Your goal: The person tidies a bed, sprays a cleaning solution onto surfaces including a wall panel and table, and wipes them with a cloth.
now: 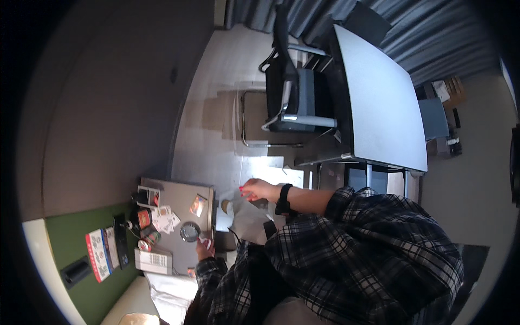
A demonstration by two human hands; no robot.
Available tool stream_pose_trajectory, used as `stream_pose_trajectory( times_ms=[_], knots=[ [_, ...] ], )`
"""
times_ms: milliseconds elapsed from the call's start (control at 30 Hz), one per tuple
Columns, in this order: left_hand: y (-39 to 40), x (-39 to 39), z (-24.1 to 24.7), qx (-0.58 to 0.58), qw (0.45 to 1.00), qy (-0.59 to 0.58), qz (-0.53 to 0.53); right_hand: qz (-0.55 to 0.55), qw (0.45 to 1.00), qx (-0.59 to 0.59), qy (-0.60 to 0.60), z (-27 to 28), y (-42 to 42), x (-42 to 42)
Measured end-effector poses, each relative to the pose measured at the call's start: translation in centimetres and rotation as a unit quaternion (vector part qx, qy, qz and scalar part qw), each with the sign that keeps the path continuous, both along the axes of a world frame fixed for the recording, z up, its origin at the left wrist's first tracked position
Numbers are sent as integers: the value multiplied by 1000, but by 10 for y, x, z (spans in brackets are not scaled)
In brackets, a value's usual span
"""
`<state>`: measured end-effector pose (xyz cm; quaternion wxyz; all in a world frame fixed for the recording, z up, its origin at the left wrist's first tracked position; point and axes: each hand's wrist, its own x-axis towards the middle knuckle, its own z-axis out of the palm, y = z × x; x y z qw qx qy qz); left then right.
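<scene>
My left hand [204, 249] is at the front edge of a grey-brown bedside cabinet [178, 191]. It grips a small pink-and-white item [208, 243], too blurred to name. Just beyond its fingers, a round glass ashtray [190, 231] rests on the cabinet top. My right hand [260, 191], with a black band on the wrist, hangs in the air with bent fingers and bright pink nails. Beneath it is a pale translucent plastic bag [248, 221]; whether the fingers touch it is unclear. A small colourful packet [198, 205] lies near the cabinet's corner.
Playing cards [164, 219], a dark bottle [143, 218], a drink can [144, 245] and a white telephone [153, 261] crowd the cabinet's wall side. Ahead stand a black office chair [292, 97] and a white-topped table [382, 101]. A white pillow [172, 294] lies close to my left arm.
</scene>
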<state>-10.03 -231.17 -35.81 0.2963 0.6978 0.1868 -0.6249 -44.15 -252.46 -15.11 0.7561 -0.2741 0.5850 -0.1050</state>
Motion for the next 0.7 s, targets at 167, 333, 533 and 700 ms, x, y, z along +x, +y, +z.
stream_pose_trajectory(
  times_ms=[167, 333, 533, 700],
  knots=[
    [-35, -51, 24, 21, 977, -15, -212, 24, 997, -72, -33, 23, -8, -59],
    [-99, -139, 37, -122, 911, -4, -393, -85, 989, -113, -46, 38, -1, -166],
    [-237, -241, 37, -451, 591, -201, -639, -310, 942, -127, -26, 8, 52, -330],
    [-371, -318, 130, -484, 832, -60, -264, -309, 923, -173, 149, -48, 94, -360]
  ],
)
